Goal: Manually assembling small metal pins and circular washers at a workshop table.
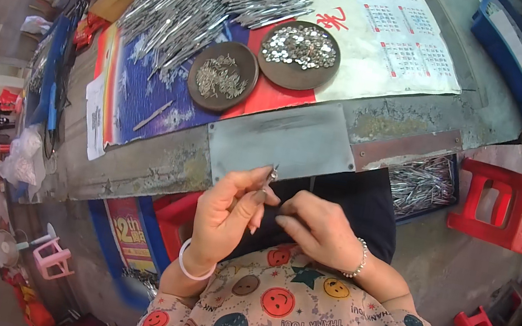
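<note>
Grey workbench [162, 170] with a worn, stained surface crossed the view at a slant, and a smooth flat metal plate [282, 142] was fixed along its near edge by fasteners at the corners. Both hands worked in front of that edge, above the dark cloth on the person's lap.

Left hand [230, 208]: thumb and index finger were pressed together on a small metal piece [273, 174]. It stood just beyond the fingertips, near the lower edge of the plate, with its visible end pointing away from the person. Its full outline was too small to tell.

Right hand [325, 232]: this hand lay just to the right of the piece and nearer the body, fingers curled and fingertips directed left toward the left hand. Whether they pinched anything could not be told. The left hand was the nearer to the piece.

Beyond the plate, two round, dull brown dishes stood side by side. The left dish [242, 53] held thin, wiry metal bits; the right dish [293, 81] held shiny, flat, rounded pieces. Behind them, slender, pointed metal strips [219, 2] formed a dense heap on a glossy printed sheet [377, 58].
</note>
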`<state>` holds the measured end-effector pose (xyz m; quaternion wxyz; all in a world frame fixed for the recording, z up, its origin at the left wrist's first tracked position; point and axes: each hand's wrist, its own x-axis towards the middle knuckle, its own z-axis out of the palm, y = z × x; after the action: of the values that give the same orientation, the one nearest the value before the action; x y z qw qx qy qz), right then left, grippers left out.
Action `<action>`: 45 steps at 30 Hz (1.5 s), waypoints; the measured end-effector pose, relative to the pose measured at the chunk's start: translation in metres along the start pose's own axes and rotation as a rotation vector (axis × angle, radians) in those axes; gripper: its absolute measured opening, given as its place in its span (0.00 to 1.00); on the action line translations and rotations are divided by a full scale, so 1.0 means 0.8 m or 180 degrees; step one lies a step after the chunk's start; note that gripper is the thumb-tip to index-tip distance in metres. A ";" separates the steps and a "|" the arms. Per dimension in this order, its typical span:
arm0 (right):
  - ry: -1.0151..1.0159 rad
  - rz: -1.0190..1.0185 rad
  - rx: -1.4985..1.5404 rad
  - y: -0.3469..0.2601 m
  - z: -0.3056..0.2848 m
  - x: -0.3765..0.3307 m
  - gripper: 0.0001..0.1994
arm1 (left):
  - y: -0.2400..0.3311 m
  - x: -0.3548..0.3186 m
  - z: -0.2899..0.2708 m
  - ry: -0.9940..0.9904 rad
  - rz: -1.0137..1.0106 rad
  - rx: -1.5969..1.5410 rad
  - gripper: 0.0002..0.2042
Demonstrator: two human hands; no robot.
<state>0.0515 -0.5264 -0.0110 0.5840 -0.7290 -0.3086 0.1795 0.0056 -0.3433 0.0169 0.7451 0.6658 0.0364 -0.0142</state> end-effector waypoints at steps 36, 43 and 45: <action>0.1309 0.0247 0.0950 -0.010 0.056 0.005 0.14 | -0.067 -0.072 0.068 0.0514 0.0821 -0.0874 0.14; 0.1550 -0.1134 -0.0335 0.007 0.065 0.008 0.12 | -0.075 -0.072 0.066 0.0715 0.0840 -0.0947 0.14; 0.1553 -0.1544 -0.0038 0.020 0.069 0.010 0.14 | -0.078 -0.072 0.064 0.0627 0.0693 -0.1066 0.14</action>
<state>0.0271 -0.4820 -0.0393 0.6620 -0.6592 -0.3254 -0.1460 -0.0542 -0.4025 -0.0349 0.8352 0.5310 0.0387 0.1377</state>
